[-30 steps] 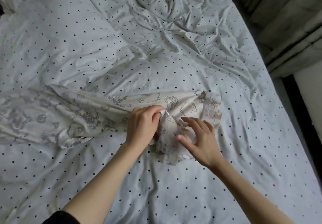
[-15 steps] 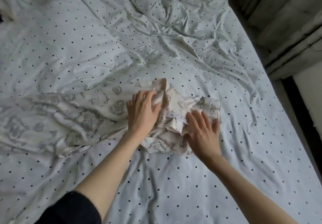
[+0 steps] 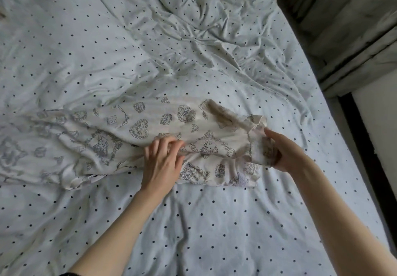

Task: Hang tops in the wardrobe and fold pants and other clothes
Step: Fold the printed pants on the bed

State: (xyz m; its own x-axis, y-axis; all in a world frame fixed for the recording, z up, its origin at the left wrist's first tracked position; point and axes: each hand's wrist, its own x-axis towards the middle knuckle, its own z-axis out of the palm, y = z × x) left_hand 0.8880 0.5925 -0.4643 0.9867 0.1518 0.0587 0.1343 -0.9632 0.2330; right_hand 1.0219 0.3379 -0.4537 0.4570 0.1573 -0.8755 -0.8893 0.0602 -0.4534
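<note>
On the bed [image 3: 214,222], head view, I see a cream printed garment [image 3: 150,129] w/ grey line drawings (hearts, rabbits, bows) lying crumpled across the dotted sheet, stretched from the left edge of frame to approx centre-right. Can't tell if it's pants or a top; it's a long piece, the left part blurred and flat, the right end bunched and partly folded over itself.

My left hand [image 3: 162,159] sits on the near-middle of the garment, palm down, fingers [image 3: 169,145] curled in and pinching a ridge of the fabric, so it's grasping the cloth. Forearm runs down to the bottom-left, a bit of dark sleeve [image 3: 66,274] at the frame's lower edge.

My right hand [image 3: 283,153] is at the garment's right end, raised slightly, thumb on top and fingers [image 3: 271,154] wrapped under a bunched hem or cuff w/ a stitched edge; grasping that too. The fabric betw. the two hands is pulled into a loose fold, w/ a lower layer sticking out toward me beneath it.

Sheet is white w/ small dark dots, heavily wrinkled toward the top centre. Right of the bed: grey curtain [image 3: 354,28] folds top-right, a dark strip of floor [image 3: 365,146] and a pale surface beyond it.
</note>
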